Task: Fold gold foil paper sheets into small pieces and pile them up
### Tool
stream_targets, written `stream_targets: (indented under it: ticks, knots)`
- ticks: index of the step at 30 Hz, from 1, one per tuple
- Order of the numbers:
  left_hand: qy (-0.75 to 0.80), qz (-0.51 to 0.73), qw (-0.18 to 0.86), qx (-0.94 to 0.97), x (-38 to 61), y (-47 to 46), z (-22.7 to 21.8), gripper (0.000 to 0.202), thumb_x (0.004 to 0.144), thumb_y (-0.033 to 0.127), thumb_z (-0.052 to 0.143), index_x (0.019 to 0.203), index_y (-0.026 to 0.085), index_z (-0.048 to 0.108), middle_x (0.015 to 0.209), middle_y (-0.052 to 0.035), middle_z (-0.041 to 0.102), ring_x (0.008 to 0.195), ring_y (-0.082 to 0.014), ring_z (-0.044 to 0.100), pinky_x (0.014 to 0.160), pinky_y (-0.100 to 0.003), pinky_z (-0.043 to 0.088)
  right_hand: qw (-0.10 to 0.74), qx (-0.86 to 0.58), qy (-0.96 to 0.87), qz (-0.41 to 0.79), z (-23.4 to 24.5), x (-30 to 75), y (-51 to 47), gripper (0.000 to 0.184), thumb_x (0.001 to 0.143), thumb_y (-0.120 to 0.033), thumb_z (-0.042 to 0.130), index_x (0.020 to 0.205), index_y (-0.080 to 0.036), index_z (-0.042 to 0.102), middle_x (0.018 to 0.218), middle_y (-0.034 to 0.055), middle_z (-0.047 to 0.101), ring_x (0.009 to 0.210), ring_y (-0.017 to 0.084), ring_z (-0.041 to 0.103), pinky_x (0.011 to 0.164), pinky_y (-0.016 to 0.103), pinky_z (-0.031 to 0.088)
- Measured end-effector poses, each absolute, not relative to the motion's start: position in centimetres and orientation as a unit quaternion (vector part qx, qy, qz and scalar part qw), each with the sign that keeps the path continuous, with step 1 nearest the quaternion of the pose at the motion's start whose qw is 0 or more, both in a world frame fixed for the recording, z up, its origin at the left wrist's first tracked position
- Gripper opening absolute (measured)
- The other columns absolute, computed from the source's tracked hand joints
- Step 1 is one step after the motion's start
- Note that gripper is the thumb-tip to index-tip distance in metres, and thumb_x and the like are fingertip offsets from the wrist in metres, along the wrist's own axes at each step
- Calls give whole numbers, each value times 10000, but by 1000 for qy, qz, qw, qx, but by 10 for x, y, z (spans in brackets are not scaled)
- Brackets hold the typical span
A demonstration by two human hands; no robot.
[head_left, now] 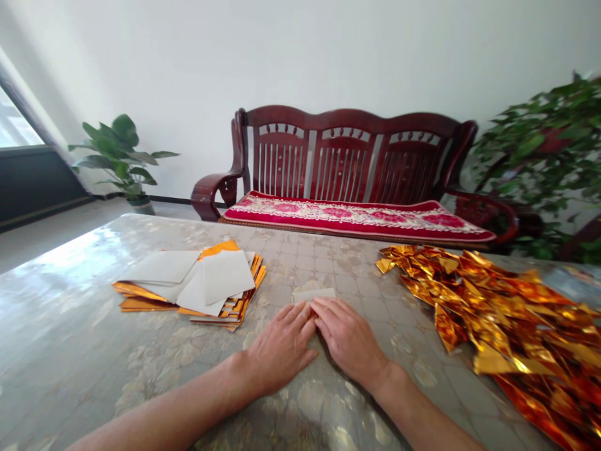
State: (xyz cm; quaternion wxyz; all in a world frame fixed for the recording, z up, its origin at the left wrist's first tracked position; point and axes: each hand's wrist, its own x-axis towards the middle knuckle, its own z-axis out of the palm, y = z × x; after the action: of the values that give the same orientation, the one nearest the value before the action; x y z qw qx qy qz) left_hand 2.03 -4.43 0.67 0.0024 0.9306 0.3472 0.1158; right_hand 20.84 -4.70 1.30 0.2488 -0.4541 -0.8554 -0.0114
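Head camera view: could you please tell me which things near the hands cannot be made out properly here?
- Small pale folded paper: its near part is hidden under both hands, left hand and right hand.
- Heap of folded gold foil pieces: cut off by the right and bottom edges.
- Stack of gold-and-white paper sheets: lower sheets covered by the white ones on top, so no count.
- Glossy patterned table: glare at the left washes out its pattern.

Red wood bench point(347, 164) w/ white wall point(300, 56), plants point(119, 153)

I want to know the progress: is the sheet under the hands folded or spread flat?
Cannot tell: both hands cover most of the sheet; only a pale strip shows.
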Motion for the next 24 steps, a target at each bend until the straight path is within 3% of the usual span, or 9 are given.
stream_targets:
  ticks: [5,8,12,15,20,24]
  knots:
    - [344,119,4,931,19,-45,9,554,943,389,526,1429,168,379,1506,-146,433,1429,-269,353,1172,-436,291,149,-464,-871,57,5,207,-52,538,984,-307,431,1478,-97,389,1532,170,394,1426,237,356,1162,447,353]
    - [346,114,2,931,17,-46,10,583,953,419,509,1457,176,345,1523,-143,415,1429,-275,356,1165,-436,300,103,-462,-879,64,4,214,-54,680,955,-368,480,1539,-100,254,1590,170,264,1478,250,231,1186,474,307]
    - [350,108,-5,930,11,-47,6,586,949,437,511,1448,162,372,1521,-146,423,1422,-290,368,1164,-445,297,82,-462,-882,44,0,224,-53,714,966,-413,445,1562,-123,178,1611,153,196,1494,248,169,1194,474,283]
    - [358,100,-10,928,6,-49,3,575,940,449,525,1421,152,421,1514,-156,432,1420,-295,372,1166,-448,291,80,-474,-877,13,-6,232,-47,683,981,-448,405,1560,-146,204,1606,144,225,1492,252,178,1194,488,267]
    - [365,96,-5,926,3,-50,4,595,931,461,538,1425,149,425,1518,-159,426,1418,-298,374,1160,-458,307,82,-515,-852,-35,-7,239,-37,634,972,-490,426,1499,-144,368,1579,166,304,1472,292,242,1166,548,263]
    - [366,122,3,923,5,-46,11,414,961,322,503,1342,160,514,1437,-139,525,1349,-272,466,1111,-428,388,158,-516,-835,-106,8,232,-37,482,939,-351,567,1385,-176,518,1529,151,406,1418,303,334,1131,508,304]
